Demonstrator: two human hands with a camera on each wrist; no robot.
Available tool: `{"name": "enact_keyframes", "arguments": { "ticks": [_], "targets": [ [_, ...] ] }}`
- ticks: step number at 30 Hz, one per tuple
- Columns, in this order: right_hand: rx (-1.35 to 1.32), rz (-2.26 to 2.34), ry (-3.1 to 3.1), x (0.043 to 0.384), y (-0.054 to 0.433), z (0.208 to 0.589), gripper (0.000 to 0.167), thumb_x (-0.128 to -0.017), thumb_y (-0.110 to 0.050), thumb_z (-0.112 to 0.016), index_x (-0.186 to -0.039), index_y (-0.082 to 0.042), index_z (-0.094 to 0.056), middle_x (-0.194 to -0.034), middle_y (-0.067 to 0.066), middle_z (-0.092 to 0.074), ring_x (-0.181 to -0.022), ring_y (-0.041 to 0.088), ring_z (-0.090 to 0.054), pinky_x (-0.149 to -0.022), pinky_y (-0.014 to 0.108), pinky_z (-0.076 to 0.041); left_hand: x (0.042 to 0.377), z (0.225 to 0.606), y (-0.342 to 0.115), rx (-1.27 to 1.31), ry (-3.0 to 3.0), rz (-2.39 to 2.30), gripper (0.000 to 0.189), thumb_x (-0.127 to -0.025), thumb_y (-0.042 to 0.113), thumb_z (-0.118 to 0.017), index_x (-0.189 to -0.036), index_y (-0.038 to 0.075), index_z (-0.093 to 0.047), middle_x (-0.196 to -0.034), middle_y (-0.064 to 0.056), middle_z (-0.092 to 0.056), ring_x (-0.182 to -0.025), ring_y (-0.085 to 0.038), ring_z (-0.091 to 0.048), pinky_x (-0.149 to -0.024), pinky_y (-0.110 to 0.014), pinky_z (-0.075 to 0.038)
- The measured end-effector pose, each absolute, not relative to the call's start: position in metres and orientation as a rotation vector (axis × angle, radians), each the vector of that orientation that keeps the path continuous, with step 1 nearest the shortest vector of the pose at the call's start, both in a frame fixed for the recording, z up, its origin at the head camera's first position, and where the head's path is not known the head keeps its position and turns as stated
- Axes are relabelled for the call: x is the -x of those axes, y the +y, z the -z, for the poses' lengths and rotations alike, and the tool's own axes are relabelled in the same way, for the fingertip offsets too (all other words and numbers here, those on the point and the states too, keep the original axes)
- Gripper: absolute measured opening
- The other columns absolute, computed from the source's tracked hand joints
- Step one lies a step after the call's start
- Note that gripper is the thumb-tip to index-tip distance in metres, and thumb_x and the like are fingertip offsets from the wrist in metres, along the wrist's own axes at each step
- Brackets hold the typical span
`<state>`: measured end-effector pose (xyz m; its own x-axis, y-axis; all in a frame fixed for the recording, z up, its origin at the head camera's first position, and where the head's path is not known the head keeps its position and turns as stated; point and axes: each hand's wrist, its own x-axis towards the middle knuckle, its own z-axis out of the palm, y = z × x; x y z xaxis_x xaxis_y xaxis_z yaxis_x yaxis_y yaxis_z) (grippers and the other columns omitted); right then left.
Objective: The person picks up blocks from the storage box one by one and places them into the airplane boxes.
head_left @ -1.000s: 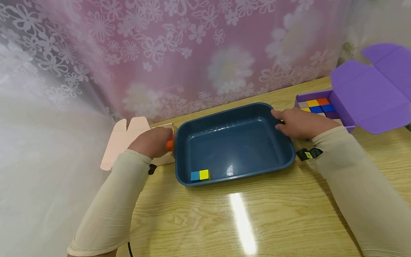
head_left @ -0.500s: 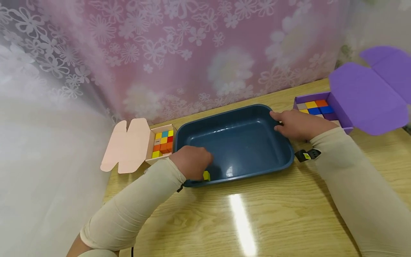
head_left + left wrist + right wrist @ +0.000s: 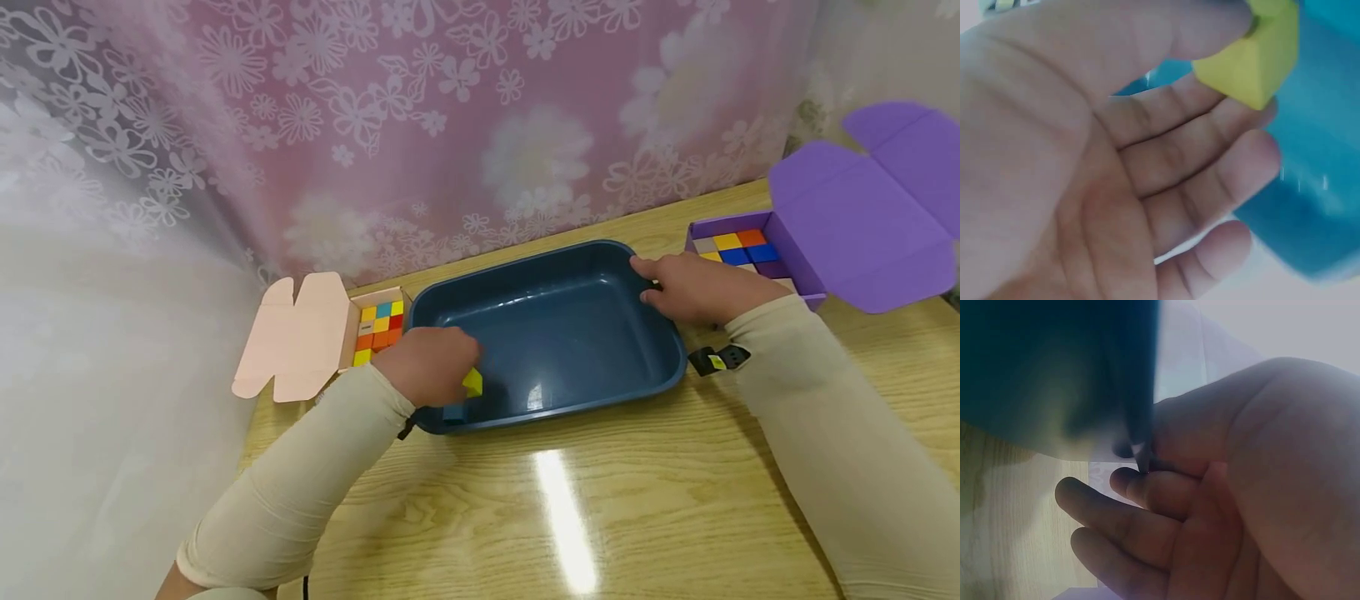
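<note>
In the head view my left hand (image 3: 431,365) is over the left end of a dark blue rectangular tray (image 3: 558,337), pinching a yellow cube (image 3: 473,382). The left wrist view shows that cube (image 3: 1263,59) between thumb and fingertips, while the other fingers are loosely bent. A blue cube (image 3: 454,414) sits in the tray's front left corner, below the hand and partly covered by it. At the tray's right end, my right hand (image 3: 697,287) grips the rim; in the right wrist view the tray wall (image 3: 1138,381) runs between its thumb and fingers.
An open pale pink box (image 3: 381,297) with several coloured cubes stands against the tray's left side, its lid (image 3: 296,342) folded out leftward. Right of the tray is a purple box (image 3: 731,223) of cubes, lid (image 3: 862,221) open. A floral curtain (image 3: 480,125) hangs behind the wooden table (image 3: 465,517).
My left hand left the pink box for the tray's front left corner, then took the yellow cube from beside the blue one and moved it slightly back. The right hand has stayed on the rim.
</note>
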<state>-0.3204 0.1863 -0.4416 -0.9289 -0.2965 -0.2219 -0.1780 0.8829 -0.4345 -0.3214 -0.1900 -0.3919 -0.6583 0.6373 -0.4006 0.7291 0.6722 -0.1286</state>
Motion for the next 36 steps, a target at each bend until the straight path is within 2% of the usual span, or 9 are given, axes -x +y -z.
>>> {"name": "enact_keyframes", "arguments": {
  "ticks": [4,11,16,19,23,26,27,30,36],
  "targets": [
    [0.344,0.596,2.774,0.321,0.187,0.442,0.071,-0.115,-0.018,-0.059,-0.172,0.007,-0.023,-0.163,0.04,-0.043,-0.076,0.027,-0.062,-0.078,0.046,-0.051,0.335,0.375,-0.215,-1.028,2.652,0.282,0.032,-0.098,0.023,-0.088,-0.126,0.012,-0.08,-0.115,-0.003,-0.079,-0.09,-0.018,-0.071,-0.082,-0.037,-0.065],
    [0.32,0.576,2.776,0.322,0.187,0.443,0.072,-0.115,-0.017,-0.059,-0.172,0.007,-0.022,-0.161,0.041,-0.044,-0.077,0.027,-0.064,-0.077,0.047,-0.053,0.369,0.371,-0.269,-0.927,2.76,0.256,0.028,-0.099,0.01,-0.081,-0.127,0.007,-0.079,-0.119,-0.009,-0.077,-0.096,-0.024,-0.071,-0.089,-0.042,-0.062],
    [0.316,0.563,2.785,0.322,0.187,0.443,0.072,-0.114,-0.016,-0.059,-0.171,0.008,-0.023,-0.16,0.042,-0.045,-0.084,0.029,-0.066,-0.081,0.049,-0.053,0.389,0.379,-0.296,-0.802,2.773,0.327,0.027,-0.099,0.007,-0.078,-0.126,0.002,-0.077,-0.116,-0.013,-0.078,-0.094,-0.029,-0.069,-0.09,-0.046,-0.061],
    [0.319,0.559,2.791,0.321,0.186,0.443,0.072,-0.114,-0.016,-0.06,-0.171,0.008,-0.024,-0.16,0.042,-0.045,-0.09,0.03,-0.068,-0.082,0.049,-0.054,0.396,0.385,-0.306,-0.784,2.747,0.321,0.028,-0.101,0.006,-0.078,-0.129,0.001,-0.077,-0.122,-0.015,-0.078,-0.097,-0.029,-0.07,-0.094,-0.047,-0.061],
    [0.336,0.586,2.789,0.321,0.185,0.443,0.071,-0.114,-0.016,-0.059,-0.171,0.008,-0.023,-0.159,0.042,-0.046,-0.076,0.029,-0.065,-0.074,0.046,-0.053,0.402,0.394,-0.314,-0.793,2.714,0.327,0.032,-0.1,0.008,-0.083,-0.131,0.004,-0.079,-0.126,-0.014,-0.079,-0.106,-0.029,-0.074,-0.1,-0.05,-0.062],
    [0.347,0.62,2.783,0.322,0.186,0.444,0.071,-0.115,-0.016,-0.058,-0.172,0.008,-0.023,-0.157,0.043,-0.048,-0.06,0.028,-0.053,-0.065,0.043,-0.047,0.406,0.396,-0.313,-0.778,2.713,0.359,0.033,-0.098,0.01,-0.086,-0.13,0.008,-0.081,-0.126,-0.013,-0.079,-0.108,-0.03,-0.075,-0.099,-0.052,-0.063],
    [0.356,0.615,2.791,0.321,0.186,0.445,0.071,-0.114,-0.016,-0.058,-0.171,0.008,-0.023,-0.156,0.043,-0.049,-0.063,0.026,-0.056,-0.067,0.043,-0.048,0.407,0.396,-0.312,-0.77,2.711,0.366,0.033,-0.098,0.01,-0.087,-0.13,0.009,-0.082,-0.127,-0.012,-0.08,-0.109,-0.03,-0.075,-0.099,-0.052,-0.063],
    [0.353,0.626,2.784,0.321,0.186,0.445,0.071,-0.115,-0.016,-0.058,-0.172,0.007,-0.023,-0.157,0.043,-0.049,-0.061,0.026,-0.054,-0.065,0.042,-0.048,0.405,0.392,-0.308,-0.735,2.689,0.367,0.031,-0.096,0.012,-0.089,-0.127,0.011,-0.084,-0.122,-0.009,-0.081,-0.106,-0.028,-0.075,-0.096,-0.051,-0.064],
    [0.342,0.634,2.768,0.321,0.185,0.445,0.072,-0.115,-0.017,-0.058,-0.173,0.006,-0.021,-0.153,0.042,-0.054,-0.054,0.026,-0.049,-0.06,0.042,-0.047,0.406,0.393,-0.302,-0.646,2.598,0.352,0.016,-0.098,0.015,-0.087,-0.113,0.015,-0.084,-0.093,0.0,-0.075,-0.085,-0.023,-0.066,-0.078,-0.04,-0.058]
  ]
}}
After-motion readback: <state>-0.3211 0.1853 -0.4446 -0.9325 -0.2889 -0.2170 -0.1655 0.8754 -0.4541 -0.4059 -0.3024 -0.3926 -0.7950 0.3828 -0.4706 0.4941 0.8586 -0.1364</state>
